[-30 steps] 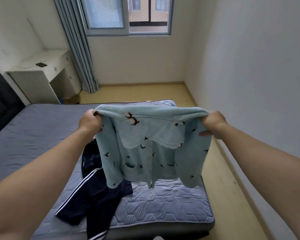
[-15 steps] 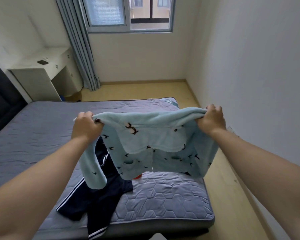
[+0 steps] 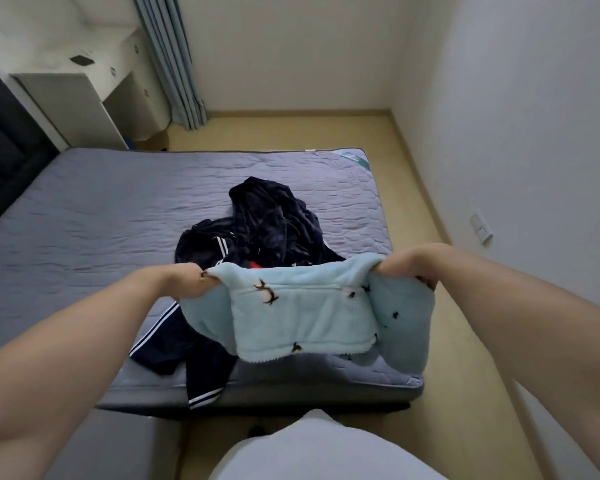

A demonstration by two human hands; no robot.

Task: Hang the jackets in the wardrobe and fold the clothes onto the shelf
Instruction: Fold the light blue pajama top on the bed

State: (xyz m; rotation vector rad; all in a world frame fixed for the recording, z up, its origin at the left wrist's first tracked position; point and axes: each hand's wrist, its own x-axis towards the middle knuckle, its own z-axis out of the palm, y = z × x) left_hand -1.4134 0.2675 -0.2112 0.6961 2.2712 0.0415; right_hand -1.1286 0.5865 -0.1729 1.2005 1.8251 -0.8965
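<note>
A light blue fleece top (image 3: 302,317) printed with small dark birds hangs stretched between both hands over the near corner of the bed. My left hand (image 3: 191,280) grips its left upper edge and my right hand (image 3: 407,263) grips the right upper edge. Its lower part droops onto the mattress. Behind and under it lies a heap of dark navy clothes (image 3: 257,233) with white side stripes, one leg trailing over the bed's near edge. A small red patch (image 3: 254,265) shows in the heap.
The grey quilted mattress (image 3: 101,216) fills the left and middle. A white desk (image 3: 70,88) and grey curtain (image 3: 168,60) stand at the back left. Bare wooden floor (image 3: 465,375) runs between the bed and the right wall, which carries a socket (image 3: 481,229).
Both hands have lowered the blue top from chest height toward the bed corner, and my view has tipped down. The navy heap behind it is now in full view.
</note>
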